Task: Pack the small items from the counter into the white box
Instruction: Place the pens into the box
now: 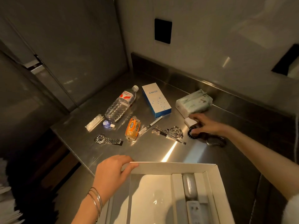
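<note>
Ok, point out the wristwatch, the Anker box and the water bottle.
wristwatch (101, 138): head view, on its dark dial.
Anker box (156, 101): head view, middle of its white top face.
water bottle (119, 105): head view, on its clear ribbed body.

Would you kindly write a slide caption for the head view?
Left hand grips the white box; right hand touches a beaded bracelet on the counter.

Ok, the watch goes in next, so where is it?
Head view: the wristwatch lies left of centre on the steel counter, left of the orange snack packet, below the small blue bottle.
</note>
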